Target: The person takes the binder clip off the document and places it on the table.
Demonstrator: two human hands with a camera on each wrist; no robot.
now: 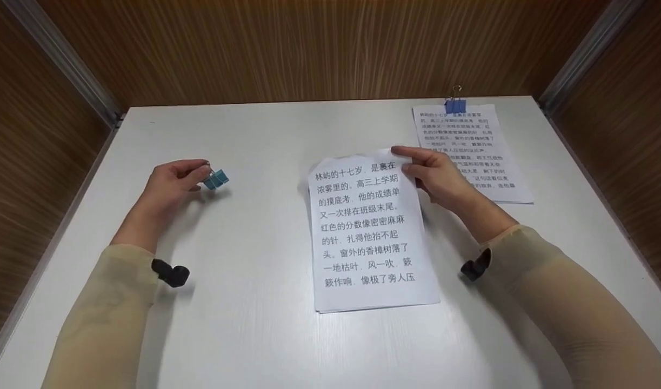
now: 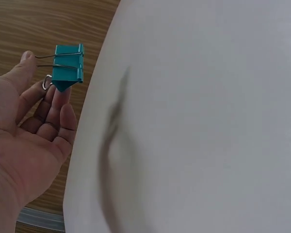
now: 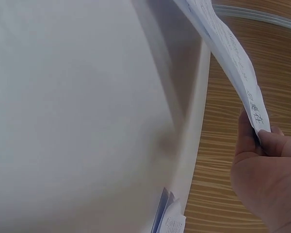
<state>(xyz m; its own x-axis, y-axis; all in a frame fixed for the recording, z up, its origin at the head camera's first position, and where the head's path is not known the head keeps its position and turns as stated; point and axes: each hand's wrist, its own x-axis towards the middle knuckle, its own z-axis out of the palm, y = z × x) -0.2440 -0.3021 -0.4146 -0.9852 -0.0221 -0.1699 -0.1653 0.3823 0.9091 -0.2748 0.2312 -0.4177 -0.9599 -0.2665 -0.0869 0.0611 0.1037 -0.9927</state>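
Observation:
My left hand [image 1: 173, 186] pinches a teal binder clip [image 1: 216, 179] by its wire handles, over the left half of the table. The left wrist view shows the clip [image 2: 68, 65] held by thumb and fingers, with nothing between its closed edges that I can make out. Between thumb and fingers, my right hand [image 1: 438, 175] grips the upper right corner of a thin stack of printed sheets [image 1: 365, 232]. Its top edge is raised from the table and bends slightly. In the right wrist view the stack [image 3: 237, 68] appears nearly edge-on.
At the back right lies a second set of printed sheets [image 1: 503, 162] with a blue binder clip [image 1: 456, 106] on its top edge. It sits partly behind the right hand. The white table [image 1: 244, 324] is bounded by wood-grain panels [image 1: 330, 48] at the back and sides.

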